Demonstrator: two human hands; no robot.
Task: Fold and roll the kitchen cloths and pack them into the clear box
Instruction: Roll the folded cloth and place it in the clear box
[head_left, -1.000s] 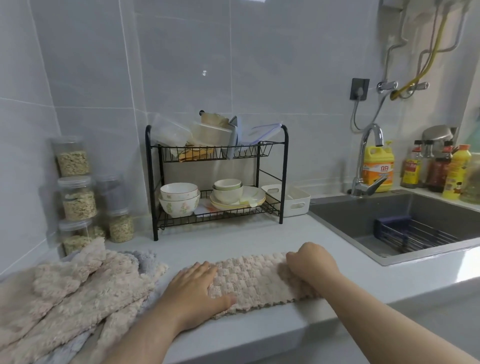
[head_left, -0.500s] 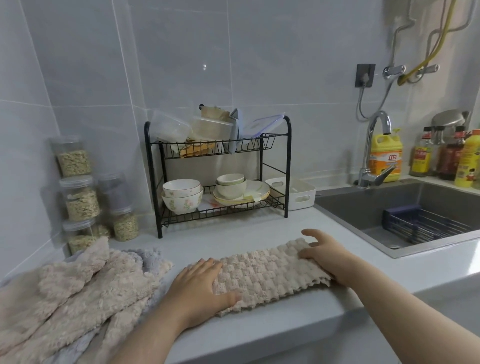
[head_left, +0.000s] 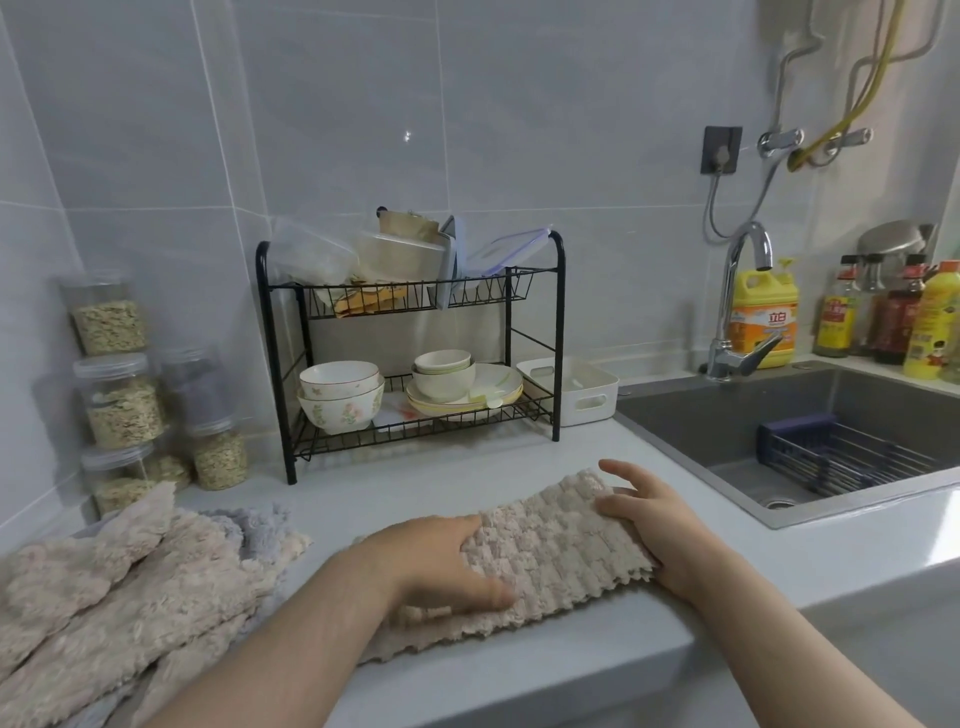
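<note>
A beige waffle cloth (head_left: 545, 556), folded into a long strip, lies on the grey counter near its front edge. My left hand (head_left: 431, 561) presses flat on the strip's left end with straight fingers. My right hand (head_left: 644, 514) rests on the strip's right end, fingers spread and lightly bent over its edge. A pile of fluffy beige and grey cloths (head_left: 119, 577) lies at the left. Clear plastic boxes (head_left: 311, 254) sit on the top shelf of the black rack.
The black wire rack (head_left: 558, 332) holds bowls and plates at the back. Stacked jars of grain (head_left: 117, 400) stand against the left wall. A white basket (head_left: 582, 395) sits beside the rack. The sink (head_left: 727, 415) with tap and bottles fills the right.
My right hand has uncurled from a fist at the strip's right end and now lies spread on it. The left hand keeps pressing the left end. The view has shifted slightly.
</note>
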